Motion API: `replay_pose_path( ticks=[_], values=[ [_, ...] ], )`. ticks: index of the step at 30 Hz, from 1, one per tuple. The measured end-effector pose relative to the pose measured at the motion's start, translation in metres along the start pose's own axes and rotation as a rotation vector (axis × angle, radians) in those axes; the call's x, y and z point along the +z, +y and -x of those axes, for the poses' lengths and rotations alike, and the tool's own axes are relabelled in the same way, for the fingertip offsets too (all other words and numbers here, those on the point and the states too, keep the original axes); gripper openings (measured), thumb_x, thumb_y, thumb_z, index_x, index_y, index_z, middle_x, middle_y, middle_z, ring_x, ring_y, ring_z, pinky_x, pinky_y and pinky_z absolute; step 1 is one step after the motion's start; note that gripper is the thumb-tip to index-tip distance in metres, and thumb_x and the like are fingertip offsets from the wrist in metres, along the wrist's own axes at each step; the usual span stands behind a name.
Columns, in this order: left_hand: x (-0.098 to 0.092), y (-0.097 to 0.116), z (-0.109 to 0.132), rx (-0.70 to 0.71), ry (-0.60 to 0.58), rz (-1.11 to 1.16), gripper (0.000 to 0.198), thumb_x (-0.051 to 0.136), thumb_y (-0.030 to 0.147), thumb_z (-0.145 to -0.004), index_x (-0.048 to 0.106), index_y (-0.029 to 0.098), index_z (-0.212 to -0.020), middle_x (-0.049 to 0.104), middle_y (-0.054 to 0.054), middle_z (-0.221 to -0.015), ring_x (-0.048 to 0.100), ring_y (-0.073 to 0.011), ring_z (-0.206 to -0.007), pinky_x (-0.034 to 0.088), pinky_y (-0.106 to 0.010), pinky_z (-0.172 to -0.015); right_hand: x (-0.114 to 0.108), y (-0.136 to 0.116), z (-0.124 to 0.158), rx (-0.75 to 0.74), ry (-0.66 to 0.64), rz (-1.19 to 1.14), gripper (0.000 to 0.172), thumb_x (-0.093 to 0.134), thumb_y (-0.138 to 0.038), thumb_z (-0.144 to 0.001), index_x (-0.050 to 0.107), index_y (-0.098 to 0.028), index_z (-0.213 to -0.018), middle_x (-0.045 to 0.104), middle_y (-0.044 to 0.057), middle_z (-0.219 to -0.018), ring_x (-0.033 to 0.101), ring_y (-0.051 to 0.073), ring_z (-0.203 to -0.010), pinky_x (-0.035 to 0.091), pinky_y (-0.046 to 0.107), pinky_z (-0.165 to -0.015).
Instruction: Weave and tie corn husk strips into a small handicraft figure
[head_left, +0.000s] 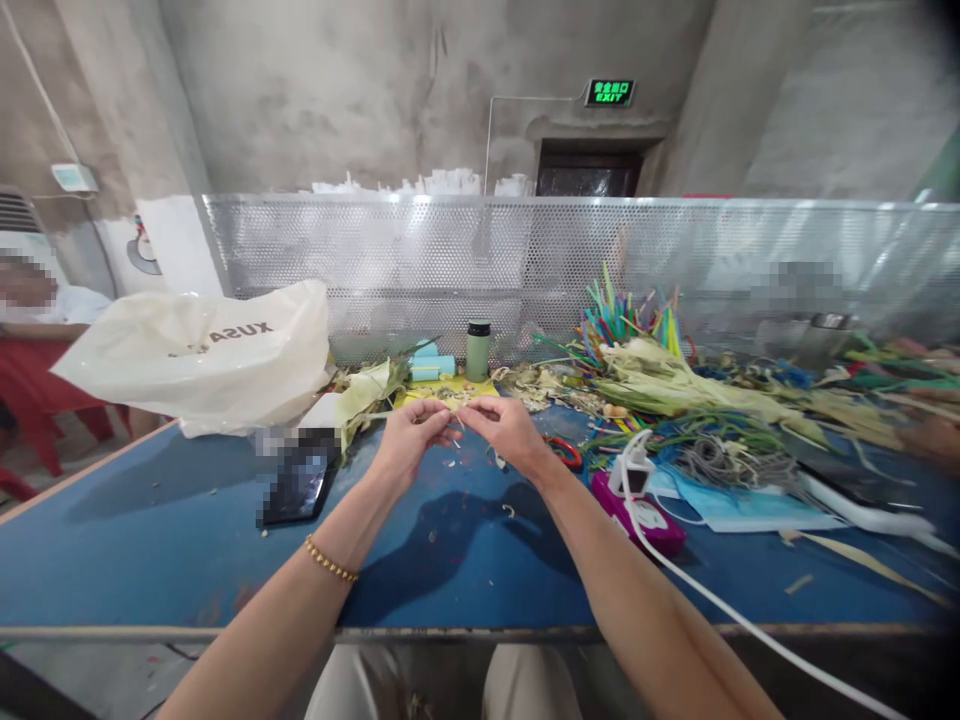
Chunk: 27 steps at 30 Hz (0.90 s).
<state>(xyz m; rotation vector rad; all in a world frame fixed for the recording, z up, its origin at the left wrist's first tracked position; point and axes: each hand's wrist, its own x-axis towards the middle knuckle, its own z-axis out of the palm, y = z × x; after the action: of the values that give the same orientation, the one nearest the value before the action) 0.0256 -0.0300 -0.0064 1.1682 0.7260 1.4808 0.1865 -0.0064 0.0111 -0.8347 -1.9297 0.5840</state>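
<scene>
Above the middle of the blue table, my left hand and my right hand meet almost fingertip to fingertip. Both are closed in a pinch. Something small and pale sits between them, too small and blurred to name. Beyond my fingers lies a yellow sheet strewn with dry scraps. Pale dried husks lie to the left of my left hand. Close to my right wrist are red-handled scissors, partly hidden by the arm.
A phone and a white plastic bag are on the left. A green bottle stands behind my hands. At right are a purple power strip with a white cable, a blue mask, wire coils and husks. Perforated metal panels line the back.
</scene>
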Motion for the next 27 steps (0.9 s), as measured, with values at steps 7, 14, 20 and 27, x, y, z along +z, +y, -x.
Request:
replay_pose_path(
  ticks=[7,14,20,27],
  values=[
    [-0.004,0.004,-0.001,0.078,-0.08,-0.508,0.019,0.067,0.031,-0.076,0.072,0.013,-0.075,0.07,-0.007,-0.071,0.06,-0.0143,-0.06,0.042,-0.024,-0.056,-0.008,0.004,0.005,0.071,0.093,-0.107,0.026,0.06,-0.039,-0.078,0.064,-0.014,-0.07,0.055,0.0,-0.061,0.046,0.012,-0.057,0.036,0.024,-0.055],
    [0.002,-0.004,0.003,0.113,-0.276,-0.677,0.025,0.061,0.03,-0.08,0.071,0.015,-0.063,0.066,-0.005,-0.061,0.055,-0.0141,-0.058,0.041,-0.025,-0.058,-0.005,0.012,0.007,0.104,0.121,-0.205,0.02,0.06,-0.033,-0.076,0.062,-0.015,-0.068,0.055,-0.001,-0.059,0.047,0.011,-0.057,0.038,0.024,-0.057],
    [0.008,-0.007,0.008,-0.047,-0.273,-0.578,0.025,0.067,0.036,-0.075,0.07,0.012,-0.067,0.068,-0.006,-0.067,0.054,-0.0127,-0.057,0.038,-0.025,-0.055,-0.005,0.009,0.008,0.169,0.063,-0.215,0.021,0.062,-0.035,-0.074,0.063,-0.014,-0.071,0.059,0.0,-0.062,0.05,0.012,-0.058,0.04,0.024,-0.057],
    [-0.004,0.002,0.003,-0.165,-0.232,-0.315,0.036,0.074,0.044,-0.069,0.073,0.012,-0.085,0.071,-0.009,-0.085,0.061,-0.015,-0.068,0.037,-0.026,-0.059,-0.01,-0.001,0.01,0.138,0.094,-0.19,0.021,0.064,-0.034,-0.073,0.06,-0.015,-0.065,0.054,-0.003,-0.055,0.046,0.01,-0.053,0.038,0.024,-0.055]
  ],
)
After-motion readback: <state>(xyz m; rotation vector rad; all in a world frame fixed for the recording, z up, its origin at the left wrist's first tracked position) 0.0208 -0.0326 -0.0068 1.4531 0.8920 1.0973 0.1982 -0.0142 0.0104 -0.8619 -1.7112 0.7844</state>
